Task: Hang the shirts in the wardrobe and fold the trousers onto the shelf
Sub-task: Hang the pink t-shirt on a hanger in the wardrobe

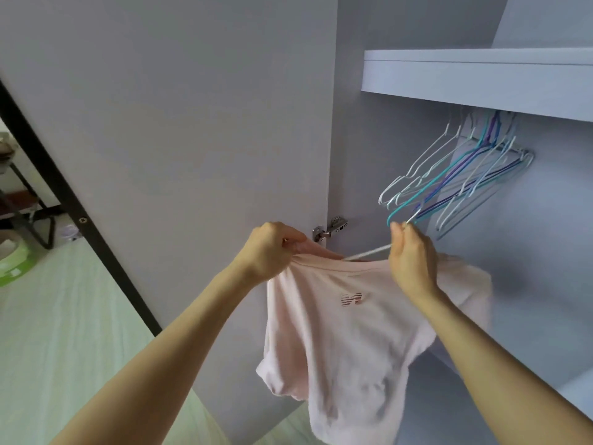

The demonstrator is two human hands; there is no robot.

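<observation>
Several empty hangers [455,184] in wardrobe [481,75]

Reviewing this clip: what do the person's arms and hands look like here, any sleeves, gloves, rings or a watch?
Both forearms are bare up to the frame edge, with no sleeves in view. The left hand and right hand wear no gloves, and no rings, watch or bracelet show on the sides facing the camera.

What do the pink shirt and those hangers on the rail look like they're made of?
Pink shirt: soft matte knit, probably cotton; it droops and creases. Hangers: thin wire with a smooth white, teal or purple coating, likely plastic over metal; slim bent outlines, slight sheen.
</observation>
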